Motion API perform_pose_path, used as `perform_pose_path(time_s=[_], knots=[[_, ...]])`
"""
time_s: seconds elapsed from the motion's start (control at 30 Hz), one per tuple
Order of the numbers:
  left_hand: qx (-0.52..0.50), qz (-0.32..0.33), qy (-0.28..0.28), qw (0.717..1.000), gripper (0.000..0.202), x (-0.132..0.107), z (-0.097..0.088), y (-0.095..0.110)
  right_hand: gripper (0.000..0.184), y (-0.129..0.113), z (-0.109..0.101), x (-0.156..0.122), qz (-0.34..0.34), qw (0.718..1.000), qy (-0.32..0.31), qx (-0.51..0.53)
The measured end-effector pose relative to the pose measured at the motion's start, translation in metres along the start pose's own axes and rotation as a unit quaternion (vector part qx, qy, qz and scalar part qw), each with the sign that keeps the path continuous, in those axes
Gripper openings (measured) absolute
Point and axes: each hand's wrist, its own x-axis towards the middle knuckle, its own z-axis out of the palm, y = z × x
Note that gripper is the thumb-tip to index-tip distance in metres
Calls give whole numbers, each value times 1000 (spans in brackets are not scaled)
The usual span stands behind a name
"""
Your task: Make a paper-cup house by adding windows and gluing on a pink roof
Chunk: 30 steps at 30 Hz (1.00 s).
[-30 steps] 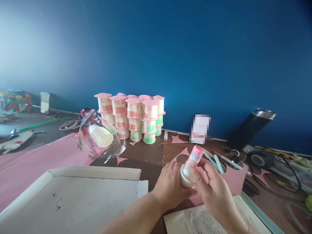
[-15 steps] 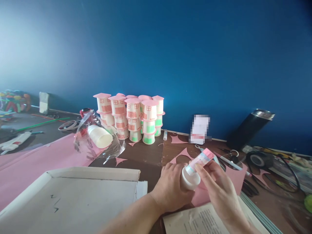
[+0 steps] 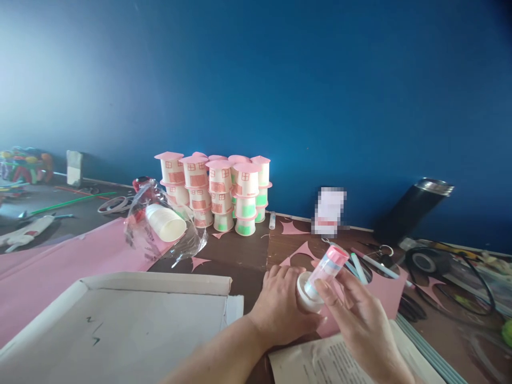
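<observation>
Desk (image 3: 242, 260): one cup (image 3: 310, 304), one probable glue stick (image 3: 327, 269)

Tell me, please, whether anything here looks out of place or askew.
The cup stack lies on its side in a crumpled clear bag, unlike the upright cup towers; pink paper scraps are strewn on the table.

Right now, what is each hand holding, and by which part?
The left hand grips a white cup around its side; the right hand holds a glue stick by its barrel.
</observation>
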Motion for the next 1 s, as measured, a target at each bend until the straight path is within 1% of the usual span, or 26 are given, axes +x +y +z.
perform_pose_path(time_s=[0.07,0.13,0.27,0.4,0.47,0.53,0.63,0.7,0.77,0.87,1.0], knots=[[12,14,0,1000,49,0,2,-1,33,-1,1,0,-6,1000,-11,-23],[24,15,0,1000,41,1,4,-2,32,-1,3,0,-13,999,-14,-45],[26,9,-2,1000,44,2,4,-3,25,0,5,3,-45,996,2,-78],[33,10,0,999,41,2,4,-4,21,3,8,5,-97,989,20,-108],[32,4,0,999,40,2,4,-4,21,6,9,5,-105,987,31,-115],[21,-7,-3,1000,41,2,3,-2,23,8,8,3,-81,991,39,-99],[4,-16,-3,1000,45,1,0,1,30,9,2,1,-9,998,44,-32],[0,-18,-3,1000,46,0,-1,3,34,7,-2,-1,12,999,37,2],[-2,-21,-6,1000,47,0,-1,3,34,4,-4,-2,-1,1000,13,3],[-6,-16,-6,1000,46,1,1,2,26,0,-3,-2,-37,998,-19,-37],[5,-12,-12,1000,42,1,1,0,18,0,3,2,-94,991,-2,-97]])
